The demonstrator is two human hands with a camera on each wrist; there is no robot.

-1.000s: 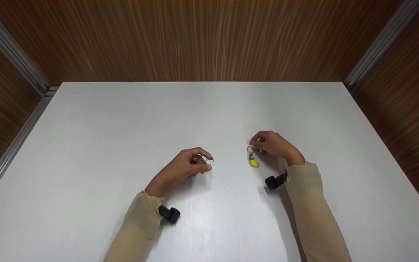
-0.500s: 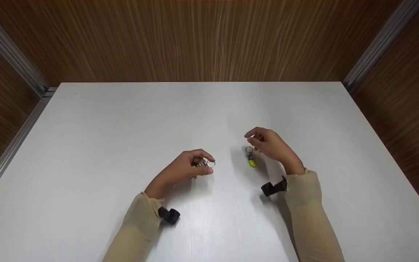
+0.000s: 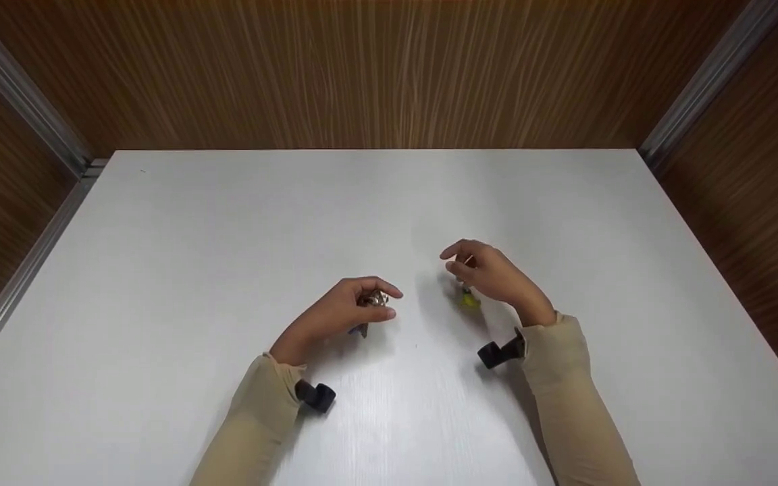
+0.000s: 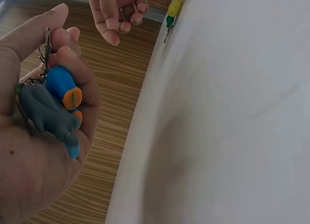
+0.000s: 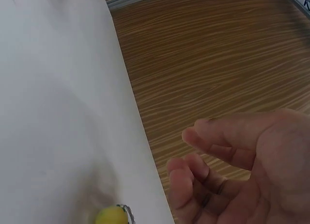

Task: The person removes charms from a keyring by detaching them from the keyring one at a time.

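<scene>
My left hand hovers just above the white table and grips a keychain. In the left wrist view this keychain is a blue and grey charm with orange marks on a metal clasp, held between thumb and fingers. A yellow charm with a green end lies on the table. My right hand hovers over it with its fingers curled. A thin metal ring seems pinched between those fingers.
Black wrist cameras sit on both beige sleeves. Wood-grain walls with metal corner strips close in the table at the back and on both sides.
My right hand has lifted off the yellow charm and drifted a little left; the charm stays on the table. My left hand has kept its place and its hold.
</scene>
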